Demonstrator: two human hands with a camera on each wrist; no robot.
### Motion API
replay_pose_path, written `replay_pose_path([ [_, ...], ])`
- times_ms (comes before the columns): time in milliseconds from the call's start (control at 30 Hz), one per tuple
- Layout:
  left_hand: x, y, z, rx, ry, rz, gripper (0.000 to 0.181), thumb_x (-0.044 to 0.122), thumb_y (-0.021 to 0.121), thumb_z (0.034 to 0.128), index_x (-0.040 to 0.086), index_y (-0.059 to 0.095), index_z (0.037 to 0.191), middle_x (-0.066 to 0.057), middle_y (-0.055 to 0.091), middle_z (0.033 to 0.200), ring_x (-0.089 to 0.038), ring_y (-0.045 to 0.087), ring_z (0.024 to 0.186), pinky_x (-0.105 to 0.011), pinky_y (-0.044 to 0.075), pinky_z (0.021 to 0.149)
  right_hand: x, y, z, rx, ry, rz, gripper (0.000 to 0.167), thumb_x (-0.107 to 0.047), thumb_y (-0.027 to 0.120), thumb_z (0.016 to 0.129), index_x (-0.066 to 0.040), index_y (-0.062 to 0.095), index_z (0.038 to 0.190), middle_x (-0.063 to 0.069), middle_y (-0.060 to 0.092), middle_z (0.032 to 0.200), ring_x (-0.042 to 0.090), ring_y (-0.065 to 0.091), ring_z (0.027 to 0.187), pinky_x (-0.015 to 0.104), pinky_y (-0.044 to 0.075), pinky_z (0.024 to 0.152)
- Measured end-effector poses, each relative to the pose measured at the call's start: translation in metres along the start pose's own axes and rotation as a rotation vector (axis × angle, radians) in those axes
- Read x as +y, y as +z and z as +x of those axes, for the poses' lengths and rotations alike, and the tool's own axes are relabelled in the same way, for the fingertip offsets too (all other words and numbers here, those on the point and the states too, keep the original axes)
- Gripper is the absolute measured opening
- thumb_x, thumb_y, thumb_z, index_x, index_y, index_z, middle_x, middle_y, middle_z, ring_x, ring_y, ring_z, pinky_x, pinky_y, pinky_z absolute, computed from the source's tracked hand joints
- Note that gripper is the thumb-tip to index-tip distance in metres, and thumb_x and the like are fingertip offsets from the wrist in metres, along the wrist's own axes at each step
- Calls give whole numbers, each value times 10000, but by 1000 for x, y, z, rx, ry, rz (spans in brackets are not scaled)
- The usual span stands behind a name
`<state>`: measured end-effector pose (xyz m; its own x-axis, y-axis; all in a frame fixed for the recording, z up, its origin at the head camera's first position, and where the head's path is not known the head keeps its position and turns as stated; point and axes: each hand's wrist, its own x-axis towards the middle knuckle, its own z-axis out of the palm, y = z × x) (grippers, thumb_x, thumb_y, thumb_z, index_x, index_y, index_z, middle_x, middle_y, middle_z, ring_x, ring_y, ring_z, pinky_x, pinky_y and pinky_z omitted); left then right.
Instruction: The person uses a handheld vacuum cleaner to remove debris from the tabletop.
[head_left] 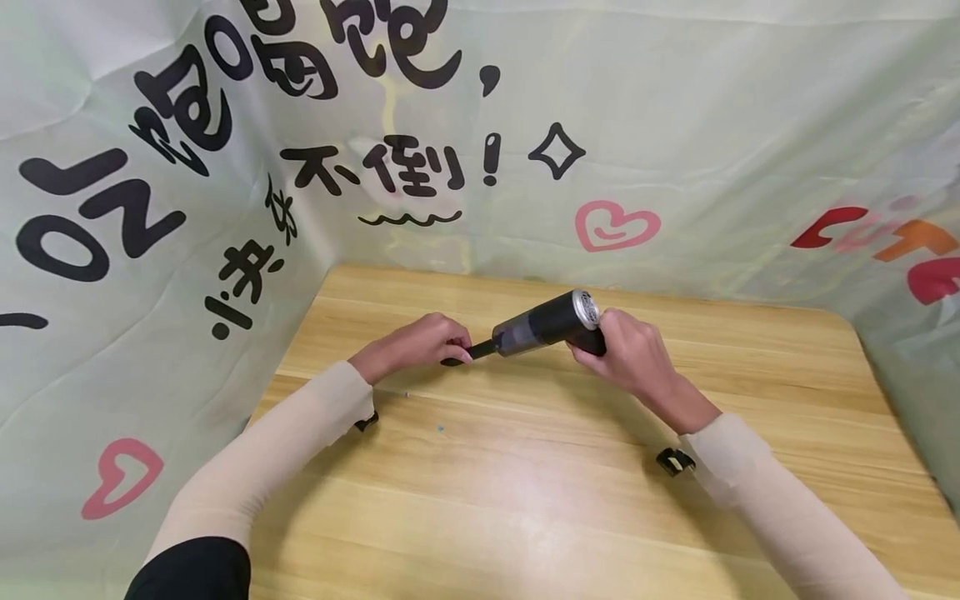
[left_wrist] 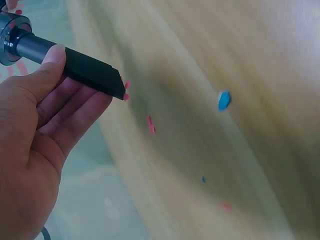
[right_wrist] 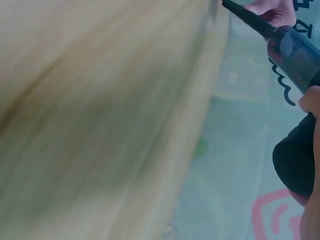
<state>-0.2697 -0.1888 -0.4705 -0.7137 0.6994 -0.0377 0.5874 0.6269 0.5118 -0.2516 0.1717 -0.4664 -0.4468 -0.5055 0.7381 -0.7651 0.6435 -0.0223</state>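
Note:
A black handheld vacuum cleaner (head_left: 553, 320) with a see-through dust cup is held tilted over the wooden table. My right hand (head_left: 633, 354) grips its handle (right_wrist: 295, 155). Thumb and fingers of my left hand (head_left: 433, 340) hold the flat black nozzle (left_wrist: 92, 72) close to its slanted tip. In the left wrist view, small pink scraps (left_wrist: 151, 124) lie on the table, and two of them appear right by the nozzle's mouth. A larger blue scrap (left_wrist: 225, 100) and a tiny blue speck (left_wrist: 203, 179) lie farther off.
The wooden table (head_left: 540, 500) has a light grain and rounded far corners. Fabric walls (head_left: 712, 150) with printed black characters and pink hearts rise along its back and sides. A blue crumb (head_left: 440, 428) lies nearer the front than the nozzle.

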Motion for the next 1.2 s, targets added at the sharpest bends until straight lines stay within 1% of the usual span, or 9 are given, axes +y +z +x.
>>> replay_pose_path([
  [100,-4,-4,2,0,20,39,166,270,698,1000,140,749,910,-11,735,829,-47,520,648,-224,462,649,-1,2,7,-16,14,-7,472,-260,861,750,2,484,858,106,503,642,204,441,513,365,416,407],
  [133,-6,-5,2,-1,28,53,170,264,691,1005,133,744,911,-22,733,829,-52,517,649,-229,461,657,-2,3,9,-21,19,-8,485,-245,880,724,4,487,861,109,508,643,204,441,514,361,417,408],
  [200,-8,-6,2,1,40,73,173,251,681,1011,121,738,911,-39,732,830,-63,517,654,-242,463,667,-3,6,12,-28,24,-15,496,-240,898,709,4,494,862,112,518,644,204,445,515,352,420,409],
  [300,-12,-6,2,6,55,105,168,233,679,1012,106,732,916,-46,735,839,-73,532,673,-255,471,679,-6,10,15,-32,32,-27,505,-253,909,714,4,498,859,119,529,645,207,451,516,347,425,410],
  [533,-22,-4,-1,31,68,174,159,227,674,1014,97,735,948,-5,729,870,-82,583,732,-251,503,705,-12,18,19,-31,32,-31,529,-274,921,730,1,497,885,122,542,653,211,472,522,349,443,408],
  [700,-28,-4,-4,37,68,181,168,228,662,1023,87,731,959,-9,725,876,-76,579,734,-246,509,705,-15,23,22,-29,33,-44,533,-294,917,740,-6,492,884,122,548,658,216,482,522,361,450,406],
  [833,-30,-4,-7,38,64,171,176,230,649,1032,92,725,955,-3,706,858,-72,554,720,-244,500,700,-18,25,23,-33,41,-45,516,-290,906,745,-10,492,874,121,553,658,217,483,515,356,444,403],
  [933,-30,-4,-9,45,67,168,177,233,648,1033,95,728,958,-2,709,862,-71,559,723,-242,504,698,-19,25,25,-41,46,-41,509,-291,902,751,-11,495,874,122,561,661,218,490,516,357,447,405],
  [1200,-33,-2,-13,74,92,161,165,226,659,1026,96,728,953,5,701,858,-72,566,737,-253,511,710,-20,26,25,-55,61,-33,513,-293,905,756,-14,493,879,122,561,654,218,501,515,360,457,406],
])
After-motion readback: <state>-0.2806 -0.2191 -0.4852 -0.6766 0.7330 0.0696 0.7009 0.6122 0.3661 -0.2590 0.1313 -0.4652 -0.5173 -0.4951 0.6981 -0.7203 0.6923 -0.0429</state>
